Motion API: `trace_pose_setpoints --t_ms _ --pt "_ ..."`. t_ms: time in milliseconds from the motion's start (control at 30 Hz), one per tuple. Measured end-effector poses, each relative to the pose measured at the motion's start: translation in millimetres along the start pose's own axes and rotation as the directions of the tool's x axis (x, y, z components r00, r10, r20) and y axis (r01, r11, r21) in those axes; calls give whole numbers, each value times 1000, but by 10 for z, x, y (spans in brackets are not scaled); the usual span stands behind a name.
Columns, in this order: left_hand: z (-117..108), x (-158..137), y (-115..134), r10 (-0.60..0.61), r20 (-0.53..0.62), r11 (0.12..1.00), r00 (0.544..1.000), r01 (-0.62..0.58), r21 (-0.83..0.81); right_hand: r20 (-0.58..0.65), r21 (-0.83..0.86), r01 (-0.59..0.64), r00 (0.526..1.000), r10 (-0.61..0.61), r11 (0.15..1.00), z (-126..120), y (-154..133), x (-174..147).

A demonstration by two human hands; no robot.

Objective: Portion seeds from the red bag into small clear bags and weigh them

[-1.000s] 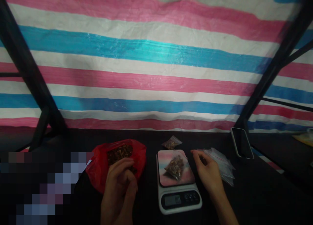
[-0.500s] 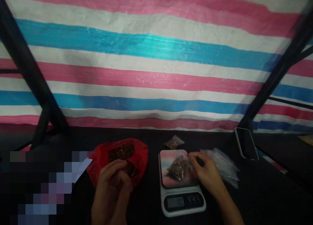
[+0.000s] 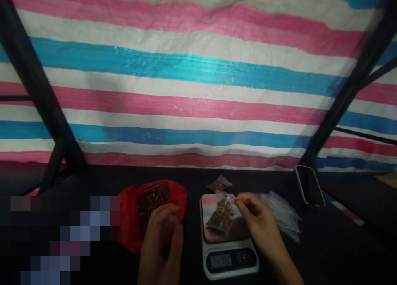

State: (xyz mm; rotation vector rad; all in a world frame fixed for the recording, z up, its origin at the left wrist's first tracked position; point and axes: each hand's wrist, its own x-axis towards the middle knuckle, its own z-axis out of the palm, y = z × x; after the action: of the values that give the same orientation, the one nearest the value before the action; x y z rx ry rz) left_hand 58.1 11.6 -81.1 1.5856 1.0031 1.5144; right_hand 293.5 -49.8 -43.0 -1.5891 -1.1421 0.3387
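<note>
On the metal plate of a white digital scale (image 3: 230, 255) rests a small clear zip bag (image 3: 223, 214) filled with dried brown plant bits. My right hand (image 3: 257, 219) pinches the bag's upper right corner between thumb and fingertips. My left hand (image 3: 161, 241) hovers in front of a red plastic bag (image 3: 128, 219), fingers curved and apart, with nothing visible in them. Loose dried brown pieces (image 3: 152, 200) lie inside the red bag, partly hidden behind that hand. The scale's display is lit, its digits blurred.
Another small filled zip bag (image 3: 219, 183) lies behind the scale. Flat, unfilled zip bags (image 3: 281, 212) are piled to the right, with a phone (image 3: 310, 185) beyond them. Dark frame bars (image 3: 43, 86) stand at both sides before a striped tarp (image 3: 192, 107). The lower left is pixelated.
My left hand has moved right, away from the red bag's middle, and its fingers have loosened. The zip bag on the scale has tilted, its top now nearer upright. The view has shifted slightly.
</note>
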Motion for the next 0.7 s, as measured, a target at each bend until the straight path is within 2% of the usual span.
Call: trace_pose_setpoints --t_ms 133,233,400,533,700 --pt "149 -43 18 -129 191 991 973 120 58 150 208 -15 989 -16 978 202 -271 -91" --pt "202 -47 58 -186 245 981 952 193 -7 207 219 -11 978 -35 976 352 -345 -140" --pt "198 31 85 -269 185 954 945 288 -83 188 206 -14 982 -26 978 483 -347 -171" --pt "179 66 78 -292 162 943 943 312 -114 270 211 -101 962 41 972 518 -385 -178" --pt "93 49 114 -292 136 947 947 306 -96 346 193 -119 937 46 974 554 -457 -199"
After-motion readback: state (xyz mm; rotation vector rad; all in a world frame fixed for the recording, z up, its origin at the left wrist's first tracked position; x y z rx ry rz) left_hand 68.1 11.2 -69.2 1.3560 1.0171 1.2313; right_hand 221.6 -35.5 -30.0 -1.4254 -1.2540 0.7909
